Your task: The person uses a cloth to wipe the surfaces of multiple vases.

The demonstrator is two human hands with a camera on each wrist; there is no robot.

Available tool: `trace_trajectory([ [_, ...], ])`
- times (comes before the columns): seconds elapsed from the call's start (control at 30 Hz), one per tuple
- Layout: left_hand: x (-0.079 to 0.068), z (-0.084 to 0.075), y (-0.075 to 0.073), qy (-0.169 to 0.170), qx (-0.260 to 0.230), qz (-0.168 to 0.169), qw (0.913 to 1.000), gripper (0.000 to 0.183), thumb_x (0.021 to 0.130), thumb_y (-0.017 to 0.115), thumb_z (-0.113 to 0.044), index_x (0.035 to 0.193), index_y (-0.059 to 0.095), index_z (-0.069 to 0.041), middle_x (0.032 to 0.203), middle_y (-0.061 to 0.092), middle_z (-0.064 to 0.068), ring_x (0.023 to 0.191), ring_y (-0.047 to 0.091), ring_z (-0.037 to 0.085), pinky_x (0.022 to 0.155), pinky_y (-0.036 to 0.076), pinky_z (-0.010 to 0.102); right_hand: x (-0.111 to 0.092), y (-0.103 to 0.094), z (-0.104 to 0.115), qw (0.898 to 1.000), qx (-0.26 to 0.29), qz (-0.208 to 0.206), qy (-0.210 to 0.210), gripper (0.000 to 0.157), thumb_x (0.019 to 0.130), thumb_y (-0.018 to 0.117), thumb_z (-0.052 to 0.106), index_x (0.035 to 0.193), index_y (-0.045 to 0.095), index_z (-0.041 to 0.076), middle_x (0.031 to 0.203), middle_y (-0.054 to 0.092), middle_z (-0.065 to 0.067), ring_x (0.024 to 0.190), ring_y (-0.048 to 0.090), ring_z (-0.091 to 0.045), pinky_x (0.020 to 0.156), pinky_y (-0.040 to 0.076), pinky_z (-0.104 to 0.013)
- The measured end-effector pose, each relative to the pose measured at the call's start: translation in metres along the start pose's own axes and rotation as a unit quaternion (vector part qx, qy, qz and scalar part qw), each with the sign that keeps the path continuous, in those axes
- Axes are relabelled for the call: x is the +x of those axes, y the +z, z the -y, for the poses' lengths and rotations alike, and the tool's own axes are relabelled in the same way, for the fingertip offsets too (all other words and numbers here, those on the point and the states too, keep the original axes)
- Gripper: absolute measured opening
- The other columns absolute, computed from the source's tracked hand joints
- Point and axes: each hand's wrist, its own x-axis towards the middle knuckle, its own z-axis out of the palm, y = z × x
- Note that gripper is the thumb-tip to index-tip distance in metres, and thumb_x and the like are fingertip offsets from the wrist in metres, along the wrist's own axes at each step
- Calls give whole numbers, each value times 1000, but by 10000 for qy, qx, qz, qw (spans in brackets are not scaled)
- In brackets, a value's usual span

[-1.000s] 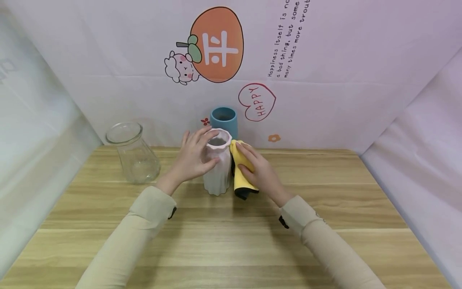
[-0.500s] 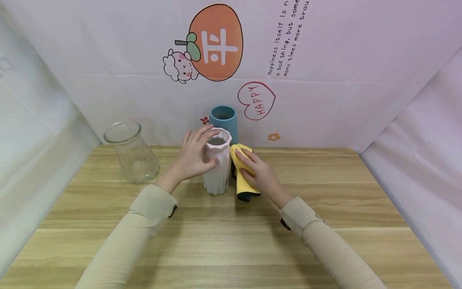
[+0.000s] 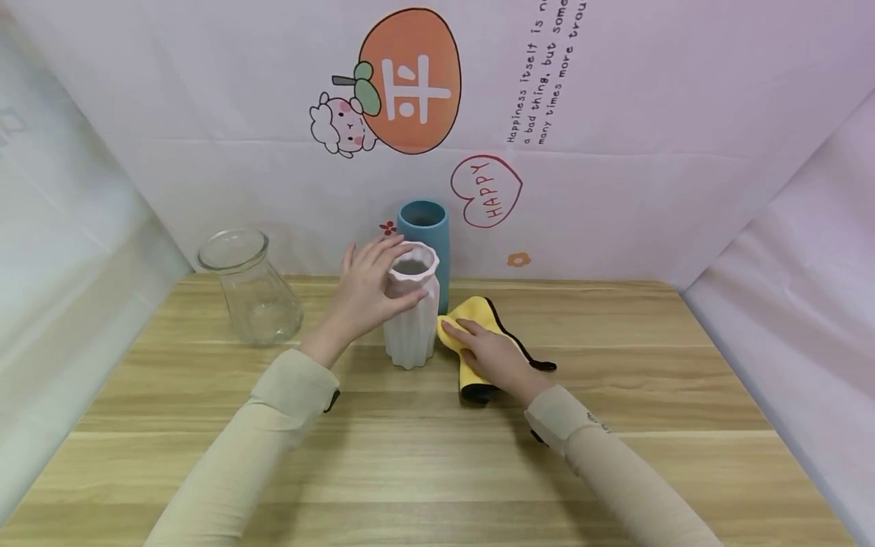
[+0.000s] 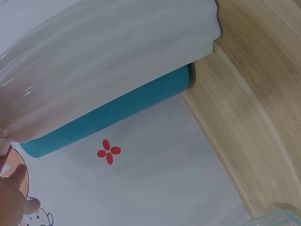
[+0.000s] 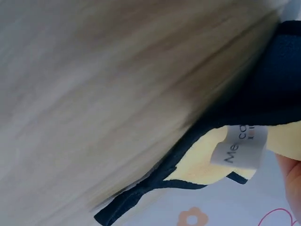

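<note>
A white fluted vase (image 3: 410, 327) stands upright on the wooden table. My left hand (image 3: 365, 292) grips it near the rim, thumb in front and fingers over the top edge; in the left wrist view only some fingertips (image 4: 19, 188) show at the lower left. Right of the vase, my right hand (image 3: 499, 358) holds a yellow cloth with dark edging (image 3: 472, 310), low over the table. The cloth's dark underside (image 5: 277, 75) and white label (image 5: 242, 146) appear in the right wrist view. Whether the cloth touches the vase's side I cannot tell.
A blue vase (image 3: 440, 258) stands close behind the white one, near the printed backdrop (image 3: 615, 213). A clear glass jar (image 3: 263, 308) stands to the left. White fabric walls border both sides of the wooden table (image 3: 410, 471).
My right hand has moved down the vase's side and towards me with the cloth, which is now more spread out. The left hand stays at the vase's rim, its thumb slightly shifted.
</note>
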Motion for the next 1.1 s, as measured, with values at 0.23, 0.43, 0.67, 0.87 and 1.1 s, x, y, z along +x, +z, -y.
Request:
trace_trajectory([
  [0.23,2,-4,-2,-130,49,-131,9998,64,78,75,-35,132,53,-10,140,52,12,136,39,35,115,10,65,7,-7,-1,9932,787,-850,79,55,87,65,3,139,51,13,129,58,-20,95,67,-32,79,57,-42],
  [0.43,3,-5,-3,-49,-4,-248,9997,63,76,75,-31,131,54,-9,136,56,13,134,43,34,115,10,65,20,-26,5,9724,1345,-1893,-226,55,85,66,0,137,51,5,129,59,-20,118,59,-35,96,51,-43],
  [0.67,4,-4,-3,154,-107,-103,9998,67,73,72,-29,133,52,-7,136,56,13,135,41,35,114,6,66,29,-46,16,9637,1428,-2226,-378,57,85,68,2,139,49,4,134,55,-16,124,56,-32,98,50,-41],
  [0.87,3,-3,-5,342,48,117,9993,68,76,67,-31,139,49,-12,143,50,10,140,34,37,111,5,71,28,-47,21,9738,1404,-1786,-119,63,86,67,5,143,42,5,138,51,-17,123,55,-34,98,49,-44],
  [1.1,2,-3,-5,275,418,263,9984,72,80,68,-41,143,44,-17,149,43,8,143,27,40,111,6,72,26,-34,19,9768,1523,-1498,153,63,87,66,5,145,40,4,137,51,-21,123,54,-36,101,47,-47],
])
